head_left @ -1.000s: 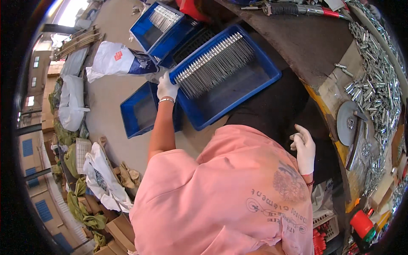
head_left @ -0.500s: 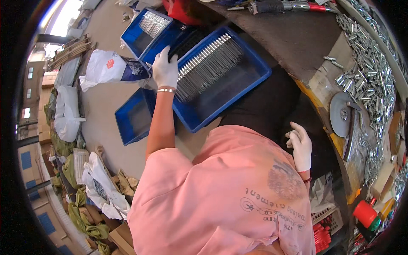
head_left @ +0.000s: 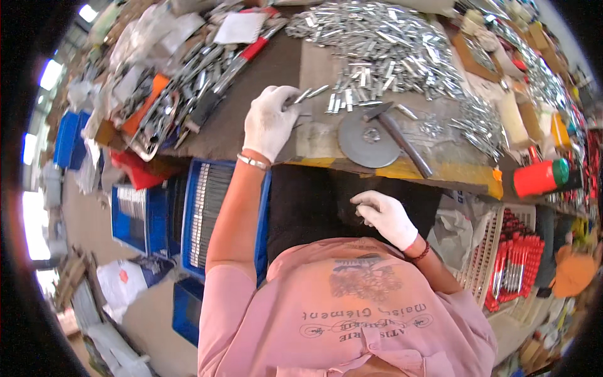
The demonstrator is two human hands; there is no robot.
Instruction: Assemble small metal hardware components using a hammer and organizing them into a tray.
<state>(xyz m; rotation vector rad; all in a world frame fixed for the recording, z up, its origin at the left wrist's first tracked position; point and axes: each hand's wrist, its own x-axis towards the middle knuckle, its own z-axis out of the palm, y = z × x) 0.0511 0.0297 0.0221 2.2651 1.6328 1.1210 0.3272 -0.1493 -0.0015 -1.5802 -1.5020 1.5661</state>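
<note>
On bench | left hand: fingers curled by two loose tubes, grip unclear | right hand: fingers half-curled above lap, hold unclear | tube heap just beyond, likely for easy reach

Pink printed shirt, black legwear, white gloves, silver bangle, dark red bracelet

Two small, shiny silver cylinders slant side by side at the left hand, over the workbench.
</note>
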